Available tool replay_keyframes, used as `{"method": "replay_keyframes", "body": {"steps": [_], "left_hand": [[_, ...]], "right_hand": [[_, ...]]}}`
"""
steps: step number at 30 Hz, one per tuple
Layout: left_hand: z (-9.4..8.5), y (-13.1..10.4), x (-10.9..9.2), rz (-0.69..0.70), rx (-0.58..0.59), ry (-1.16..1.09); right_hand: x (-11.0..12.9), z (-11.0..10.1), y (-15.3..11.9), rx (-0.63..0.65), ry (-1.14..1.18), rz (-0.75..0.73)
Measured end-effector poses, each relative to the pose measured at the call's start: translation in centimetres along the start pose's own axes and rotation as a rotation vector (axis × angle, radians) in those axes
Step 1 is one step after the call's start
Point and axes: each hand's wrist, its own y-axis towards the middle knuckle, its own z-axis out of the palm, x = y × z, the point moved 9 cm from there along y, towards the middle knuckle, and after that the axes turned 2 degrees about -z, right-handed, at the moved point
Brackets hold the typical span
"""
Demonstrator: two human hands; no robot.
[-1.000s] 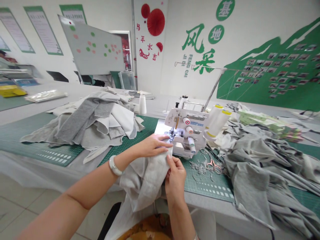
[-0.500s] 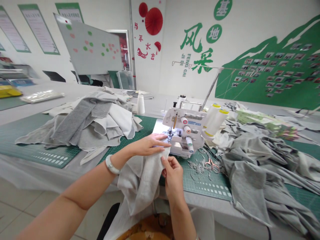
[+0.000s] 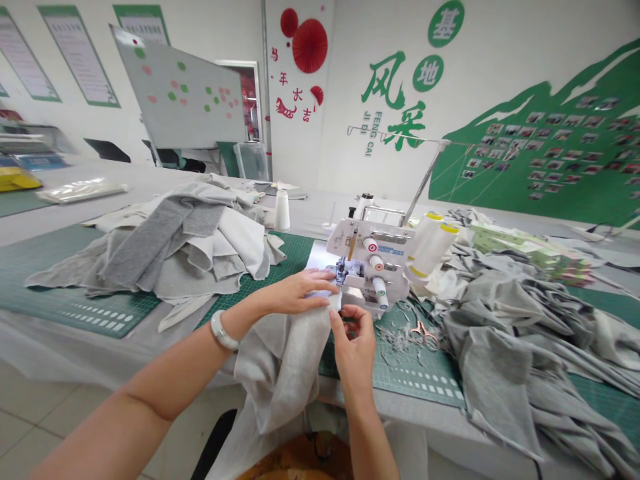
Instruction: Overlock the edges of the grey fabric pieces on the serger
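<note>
A white overlock sewing machine [image 3: 373,257] stands on the green cutting mat, its lamp lit by the needle. Light grey fabric [image 3: 300,353] runs from the machine's front down over the table edge. My left hand [image 3: 300,291], with a white bangle at the wrist, lies flat on the fabric just left of the presser foot, fingers stretched out. At the fabric's right edge, below the machine, my right hand [image 3: 354,333] has its thumb and fingers curled together; whether they grip the edge is hard to tell.
Grey and white cloth pieces [image 3: 190,233] are heaped at the left, more grey cloth [image 3: 520,347] at the right. Scissors [image 3: 424,335] and thread scraps [image 3: 395,337] lie right of the machine. Thread cones [image 3: 436,247] stand behind it.
My right hand has shifted slightly right and up toward the machine, its fingers no longer pinching as far over the fabric. My left hand stays nearly in place.
</note>
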Motion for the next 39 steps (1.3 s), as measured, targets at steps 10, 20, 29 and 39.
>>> {"method": "replay_keyframes", "body": {"steps": [10,20,29,39], "left_hand": [[-0.2,-0.3,0.6,-0.037,-0.106,-0.035],[-0.1,-0.1,0.8,-0.069,-0.116,-0.061],[-2.0,0.1,2.4,-0.07,-0.28,-0.312],[-8.8,6.4,11.4,-0.504,-0.688,-0.858]], "right_hand": [[3.0,2.0,-0.2,0.147,-0.549,-0.315],[3.6,2.4,0.0,0.143,-0.609,-0.446],[3.2,2.2,0.5,0.086,-0.652,-0.422],[3.6,2.1,0.4,0.067,-0.68,-0.425]]}}
